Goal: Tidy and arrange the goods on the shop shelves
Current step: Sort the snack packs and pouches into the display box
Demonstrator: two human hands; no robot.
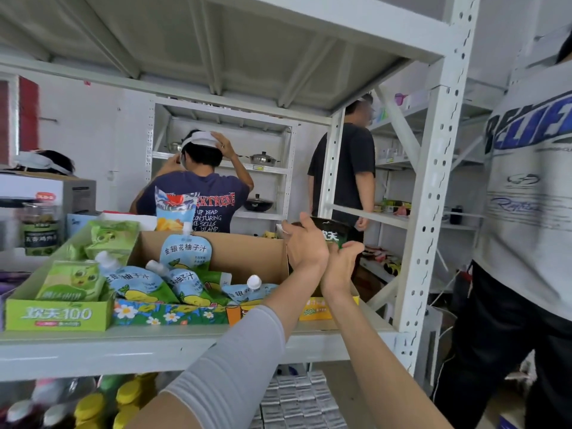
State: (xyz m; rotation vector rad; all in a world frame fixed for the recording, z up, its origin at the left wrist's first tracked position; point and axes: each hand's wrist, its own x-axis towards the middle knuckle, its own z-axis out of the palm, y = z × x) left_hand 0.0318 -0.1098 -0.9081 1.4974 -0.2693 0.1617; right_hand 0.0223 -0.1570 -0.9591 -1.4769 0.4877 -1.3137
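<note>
From the head camera, the left hand (305, 243) and right hand (340, 263) both grip a dark packet (332, 232) with white writing too hidden to read. It is held over the right end of a brown box (247, 255). Blue pouches (185, 249) say "金银花柚子汁". A green box (58, 314) says "100". All sit on a white metal shelf (154, 342). A white post (433, 212) stands just to the right. Behind the shelf, a person's dark shirt (213, 202) says "EXTREME".
</note>
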